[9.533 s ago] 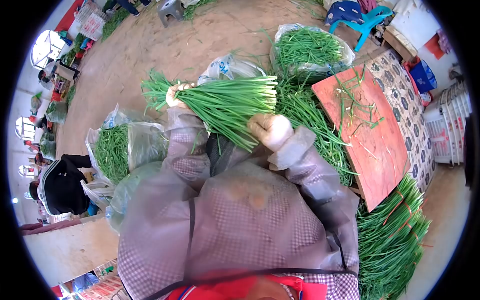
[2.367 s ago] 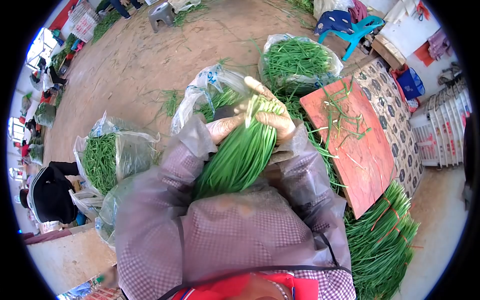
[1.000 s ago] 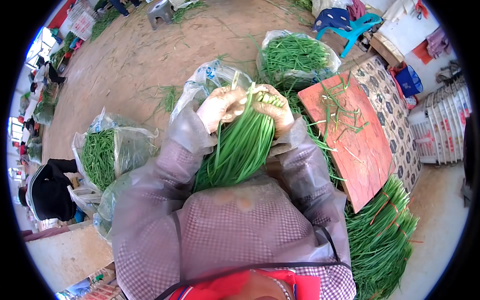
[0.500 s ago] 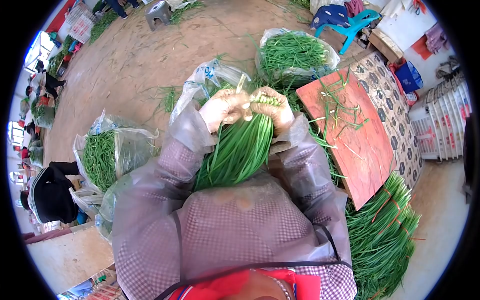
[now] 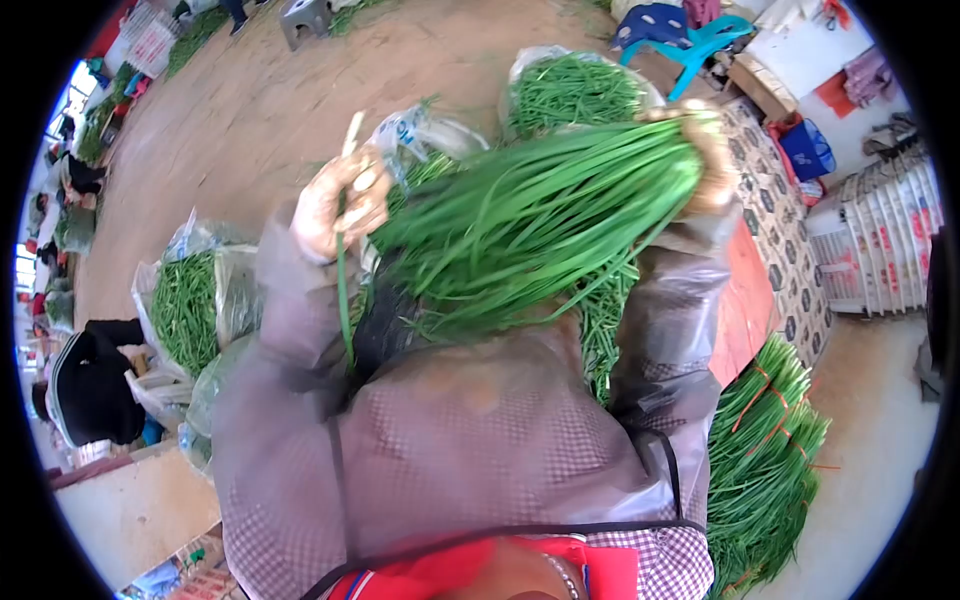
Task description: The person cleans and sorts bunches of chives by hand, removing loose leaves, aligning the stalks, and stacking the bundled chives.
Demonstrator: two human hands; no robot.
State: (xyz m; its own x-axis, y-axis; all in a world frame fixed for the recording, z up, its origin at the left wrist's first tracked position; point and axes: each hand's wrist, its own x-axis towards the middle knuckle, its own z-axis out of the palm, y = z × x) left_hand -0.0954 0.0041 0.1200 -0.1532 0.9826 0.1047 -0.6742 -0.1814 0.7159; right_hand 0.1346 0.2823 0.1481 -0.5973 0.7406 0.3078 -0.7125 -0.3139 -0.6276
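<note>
Long green stalks form a large bunch (image 5: 540,215) that hangs across the front of my body, blurred by motion. My right hand (image 5: 712,155) grips its pale ends at the upper right, and the leaves trail to the left. At the left, my left hand (image 5: 342,200) is closed on a single green stalk (image 5: 345,300), whose pale end sticks up above the fingers. Behind the bunch lies a red board (image 5: 745,305), partly hidden by my right sleeve. Tied bundles (image 5: 765,460) of the same greens lie at the lower right.
Plastic bags of greens stand at the left (image 5: 185,310) and top middle (image 5: 575,95). A blue chair (image 5: 690,55), a blue basket (image 5: 806,150) and stacked white crates (image 5: 880,245) are at the right. A grey stool (image 5: 303,18) stands far off. A person in black (image 5: 95,385) is at the left.
My hands have moved apart. My right hand has swung the bunch up and right, over the board. My left hand has gone left with one stalk.
</note>
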